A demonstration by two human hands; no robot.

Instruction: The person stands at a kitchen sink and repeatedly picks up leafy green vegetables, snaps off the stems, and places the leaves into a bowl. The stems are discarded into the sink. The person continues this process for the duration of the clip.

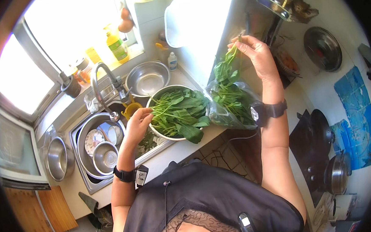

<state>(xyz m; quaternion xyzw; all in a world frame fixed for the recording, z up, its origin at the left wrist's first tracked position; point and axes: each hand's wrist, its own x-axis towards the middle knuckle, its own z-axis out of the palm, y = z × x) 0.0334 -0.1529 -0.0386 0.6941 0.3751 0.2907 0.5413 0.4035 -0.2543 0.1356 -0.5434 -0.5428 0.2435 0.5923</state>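
Observation:
My right hand (254, 52) pinches the stem ends of a few leafy greens (225, 69), which hang leaves down over a clear plastic bag (251, 94) holding more greens. My left hand (138, 127) is at the left rim of a pale round basin (165, 137) heaped with leafy greens (179, 111); its fingertips touch the stems there, and whether they grip any cannot be told. The bag stands on the counter, right against the basin. Some loose leaves (148, 143) lie in the sink area below my left hand.
Left of the basin, a steel sink (92, 185) holds a large metal basin (83, 160) with bowls, under a curved faucet (96, 86). An empty steel bowl (148, 78) sits behind. A yellow bottle (117, 46) stands on the windowsill. At right are a wok (321, 130) and a lidded pot (337, 173).

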